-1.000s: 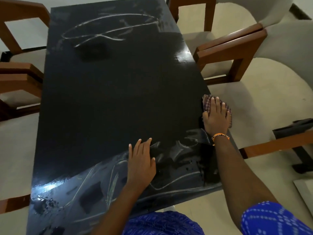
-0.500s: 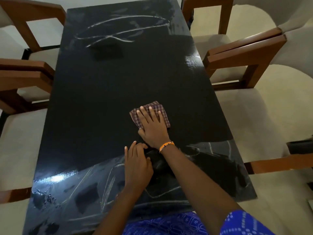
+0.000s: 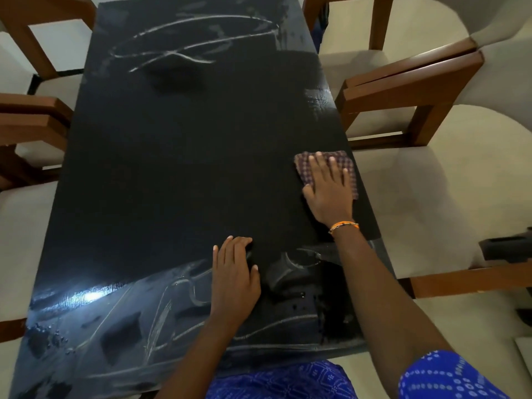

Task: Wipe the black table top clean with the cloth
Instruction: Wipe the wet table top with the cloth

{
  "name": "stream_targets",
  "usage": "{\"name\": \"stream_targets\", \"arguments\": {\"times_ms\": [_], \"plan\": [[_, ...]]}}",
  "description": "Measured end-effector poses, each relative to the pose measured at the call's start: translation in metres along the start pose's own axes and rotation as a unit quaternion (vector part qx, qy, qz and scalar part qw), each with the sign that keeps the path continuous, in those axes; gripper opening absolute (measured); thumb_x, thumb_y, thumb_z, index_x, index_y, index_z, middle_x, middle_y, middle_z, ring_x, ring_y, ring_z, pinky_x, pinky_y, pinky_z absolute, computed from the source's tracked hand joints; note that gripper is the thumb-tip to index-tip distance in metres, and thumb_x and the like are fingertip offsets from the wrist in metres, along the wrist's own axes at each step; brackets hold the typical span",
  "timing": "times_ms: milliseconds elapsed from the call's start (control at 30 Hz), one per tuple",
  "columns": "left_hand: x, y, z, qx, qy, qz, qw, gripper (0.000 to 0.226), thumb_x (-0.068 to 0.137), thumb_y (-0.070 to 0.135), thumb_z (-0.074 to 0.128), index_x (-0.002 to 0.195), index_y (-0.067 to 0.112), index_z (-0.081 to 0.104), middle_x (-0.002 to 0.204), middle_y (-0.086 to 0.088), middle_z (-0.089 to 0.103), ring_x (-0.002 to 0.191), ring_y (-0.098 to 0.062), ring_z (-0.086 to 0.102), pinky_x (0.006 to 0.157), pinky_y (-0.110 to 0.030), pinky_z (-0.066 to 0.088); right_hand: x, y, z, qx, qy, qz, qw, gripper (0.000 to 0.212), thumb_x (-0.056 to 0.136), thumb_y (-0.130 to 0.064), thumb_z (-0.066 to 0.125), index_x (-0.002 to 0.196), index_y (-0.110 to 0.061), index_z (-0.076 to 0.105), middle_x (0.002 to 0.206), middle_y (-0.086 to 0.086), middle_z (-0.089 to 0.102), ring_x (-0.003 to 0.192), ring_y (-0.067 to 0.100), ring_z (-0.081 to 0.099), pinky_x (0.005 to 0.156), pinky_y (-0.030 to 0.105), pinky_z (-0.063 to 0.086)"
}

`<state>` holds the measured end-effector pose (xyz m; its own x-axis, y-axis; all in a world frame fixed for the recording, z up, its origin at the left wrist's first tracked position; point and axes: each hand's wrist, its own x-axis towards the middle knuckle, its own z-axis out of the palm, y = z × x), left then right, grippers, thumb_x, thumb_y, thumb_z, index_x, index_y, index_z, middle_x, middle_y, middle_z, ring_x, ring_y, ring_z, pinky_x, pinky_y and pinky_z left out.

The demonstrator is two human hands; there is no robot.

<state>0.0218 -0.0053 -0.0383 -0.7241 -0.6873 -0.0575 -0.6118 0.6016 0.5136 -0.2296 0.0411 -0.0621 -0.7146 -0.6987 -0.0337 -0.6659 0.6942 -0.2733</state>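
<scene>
The black surface (image 3: 178, 168) is a long rectangle, matte and dark across its middle, with pale looping streaks at the far end and more streaks, droplets and a bright glare patch at the near end. One cloth (image 3: 325, 168), folded and checked in dark red and white, lies flat close to the surface's right edge, about halfway along it. Two hands are on the surface. The right hand (image 3: 328, 194) lies palm down on the cloth with its fingers spread and straight, so its grip is open, pressing on the cloth rather than clutching it; an orange band (image 3: 344, 226) circles that wrist. The left hand (image 3: 234, 279) rests flat and bare on the near streaked part, fingers together and extended, its grip open too and touching only the surface. Wooden chairs (image 3: 408, 87) with cream cushions stand along both long sides; four show at least in part.
</scene>
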Motion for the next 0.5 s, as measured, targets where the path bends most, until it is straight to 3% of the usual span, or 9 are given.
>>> {"name": "stream_targets", "arguments": {"times_ms": [267,500], "plan": [[-0.002,0.014,0.009,0.012,-0.03,0.051,0.998,0.048,0.083,0.012,0.056,0.13,0.015,0.043,0.135,-0.004,0.044,0.137,-0.022,0.028,0.117,-0.038,0.005,-0.027,0.03,-0.011,-0.008,-0.008,0.055,0.998,0.064,0.095,-0.036,0.039,0.151,-0.021,0.011,0.16,0.001,0.007,0.148,0.024,0.004,0.119,0.044,0.002],[-0.016,0.014,0.01,0.002,-0.072,0.094,0.993,0.05,0.085,0.016,0.055,0.132,0.017,0.04,0.139,-0.002,0.04,0.14,-0.02,0.023,0.116,-0.035,-0.001,-0.12,0.038,-0.005,-0.008,0.005,0.092,0.996,0.064,0.093,-0.036,0.036,0.151,-0.023,0.011,0.16,0.001,0.01,0.148,0.025,0.007,0.118,0.045,0.005]]}}
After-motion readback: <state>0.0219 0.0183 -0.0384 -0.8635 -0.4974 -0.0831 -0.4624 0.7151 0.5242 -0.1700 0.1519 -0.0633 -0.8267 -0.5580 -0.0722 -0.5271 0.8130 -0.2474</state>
